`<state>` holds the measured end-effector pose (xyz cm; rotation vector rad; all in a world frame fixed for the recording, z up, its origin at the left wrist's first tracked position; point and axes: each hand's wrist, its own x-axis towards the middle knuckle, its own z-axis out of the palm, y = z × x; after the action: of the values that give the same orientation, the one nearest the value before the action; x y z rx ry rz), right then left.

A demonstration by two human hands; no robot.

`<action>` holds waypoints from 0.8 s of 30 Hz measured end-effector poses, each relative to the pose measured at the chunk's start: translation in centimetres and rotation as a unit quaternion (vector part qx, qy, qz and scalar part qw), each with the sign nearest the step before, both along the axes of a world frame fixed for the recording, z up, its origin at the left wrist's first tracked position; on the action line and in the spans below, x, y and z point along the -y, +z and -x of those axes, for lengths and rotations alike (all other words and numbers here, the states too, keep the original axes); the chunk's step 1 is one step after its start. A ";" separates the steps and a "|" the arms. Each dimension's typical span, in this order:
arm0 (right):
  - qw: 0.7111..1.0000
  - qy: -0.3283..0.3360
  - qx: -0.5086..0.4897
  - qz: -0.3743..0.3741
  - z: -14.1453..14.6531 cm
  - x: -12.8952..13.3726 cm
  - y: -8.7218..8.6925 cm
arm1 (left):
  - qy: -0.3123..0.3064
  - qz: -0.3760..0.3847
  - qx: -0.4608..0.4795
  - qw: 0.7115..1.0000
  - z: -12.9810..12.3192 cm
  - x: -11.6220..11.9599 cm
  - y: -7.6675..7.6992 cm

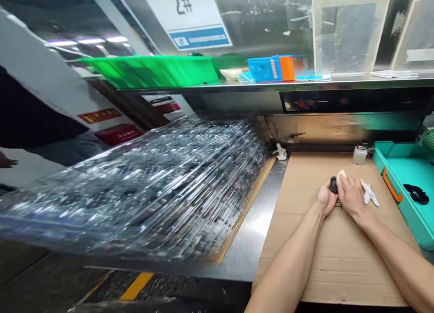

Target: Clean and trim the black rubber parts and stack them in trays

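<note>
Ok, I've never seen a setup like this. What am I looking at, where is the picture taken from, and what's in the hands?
There's no machine here. These are a person's own bare hands, seen from a camera worn on their head, looking forward and down. The left hand cups a small black round part, and the right hand touches a cream-coloured piece beside it. Both are too small to identify. The hands are over a cardboard sheet on a steel bench. Also on the sheet are a white cloth, a small plastic bottle and a teal tray with an orange handle. To the left sits a blurred stack of clear plastic trays.
</note>
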<state>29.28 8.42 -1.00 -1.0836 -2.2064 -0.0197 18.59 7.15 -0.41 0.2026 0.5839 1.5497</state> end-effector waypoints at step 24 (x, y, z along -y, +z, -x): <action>0.984 -0.025 0.022 0.174 0.8 -0.5 3.3 | 0.043 -0.060 -0.049 0.996 -0.1 -0.2 -1.2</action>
<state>28.52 8.94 2.34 -1.3355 -2.2747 0.3341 18.73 7.33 -1.60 0.3495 0.5827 1.6679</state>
